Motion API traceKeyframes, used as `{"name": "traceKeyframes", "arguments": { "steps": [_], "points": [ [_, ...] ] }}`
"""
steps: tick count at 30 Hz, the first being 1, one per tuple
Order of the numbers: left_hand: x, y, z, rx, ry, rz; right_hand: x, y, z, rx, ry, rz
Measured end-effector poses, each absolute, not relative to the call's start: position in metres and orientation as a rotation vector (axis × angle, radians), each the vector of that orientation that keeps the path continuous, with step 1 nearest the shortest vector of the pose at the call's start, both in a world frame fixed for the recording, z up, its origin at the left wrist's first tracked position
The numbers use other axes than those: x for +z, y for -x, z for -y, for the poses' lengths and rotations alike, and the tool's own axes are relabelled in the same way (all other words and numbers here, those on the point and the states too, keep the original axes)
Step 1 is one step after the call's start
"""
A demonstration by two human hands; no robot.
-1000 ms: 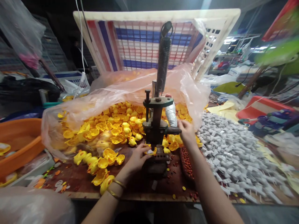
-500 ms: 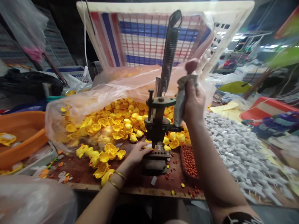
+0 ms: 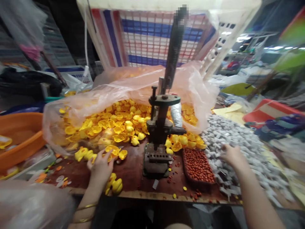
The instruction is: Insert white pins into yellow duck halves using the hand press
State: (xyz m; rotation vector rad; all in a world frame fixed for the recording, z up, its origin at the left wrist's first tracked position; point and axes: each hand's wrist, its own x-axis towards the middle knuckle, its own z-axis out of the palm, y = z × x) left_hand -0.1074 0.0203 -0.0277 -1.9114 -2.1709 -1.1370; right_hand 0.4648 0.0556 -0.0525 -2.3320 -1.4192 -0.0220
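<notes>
My left hand [image 3: 101,168] is over the yellow plastic duck-shaped shells [image 3: 116,186] at the table's front left, its fingers apart and curved down among them. Part of the shells under the palm is hidden. My right hand [image 3: 233,156] reaches into a heap of small grey-white plastic pieces [image 3: 247,143], fingers bent downward and apart, tips partly hidden. Between my hands stands a dark hand press [image 3: 162,127] with a tall spring [image 3: 175,54], a foil-wrapped lever handle [image 3: 176,116] and a metal block with a row of holes [image 3: 159,157] at its base.
A tray of small red-brown beads [image 3: 199,165] sits right of the press. Behind it, a clear plastic bag [image 3: 78,106] spills many yellow shells. An orange basin [image 3: 23,127] stands at left, a white crate [image 3: 85,16] at the back. One loose grey piece [image 3: 155,184] lies before the press.
My right hand has let go of the lever handle and moved right and down to the grey pieces. My left hand has left the press base and moved left to the yellow shells.
</notes>
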Motion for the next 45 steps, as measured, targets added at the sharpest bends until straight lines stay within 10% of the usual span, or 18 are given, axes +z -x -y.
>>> {"name": "traceKeyframes", "arguments": {
  "steps": [21, 28, 45],
  "points": [
    [-0.009, -0.023, 0.019, -1.831, 2.709, 1.797, 0.003, -0.216, 0.011, 1.368, 1.119, 0.873],
    [-0.010, -0.023, 0.026, -1.829, 2.678, 1.779, -0.006, -0.180, 0.026, 0.863, 1.396, 1.334],
    [-0.001, -0.016, 0.023, -2.106, 2.854, 2.116, 0.015, -0.186, 0.021, 0.930, 1.512, 1.690]
  ]
}}
